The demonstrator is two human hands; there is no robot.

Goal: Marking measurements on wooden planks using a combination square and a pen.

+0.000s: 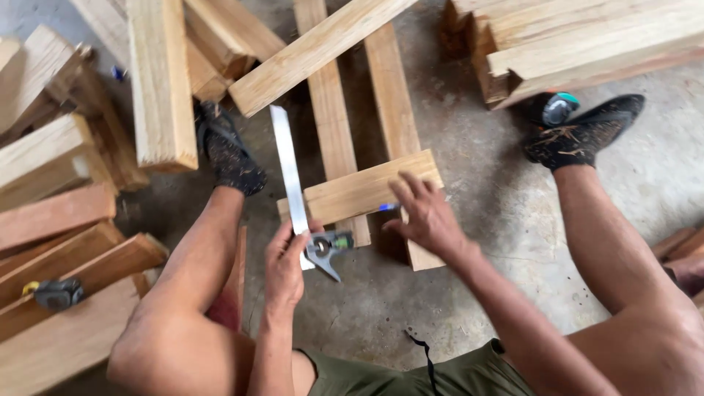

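The left hand (pixel 284 258) grips a combination square (pixel 297 192) against the short board (pixel 367 191); the right hand (pixel 425 214), fingers spread, pins it. The square's head should sit flush.

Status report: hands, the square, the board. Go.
Left hand grips the metal square against the short board. Right hand flat on that board, fingers spread. Nothing in the way.

The short wooden board (pixel 367 192) hides the middle of the two long planks (pixel 334 139) under it. The right hand (pixel 425 216) covers the board's right end and most of a small blue object (pixel 387 207), too small to tell. The left hand (pixel 284 264) hides part of the combination square (pixel 297 187). The stacked timber (pixel 579 44) at upper right is cut by the frame edge.
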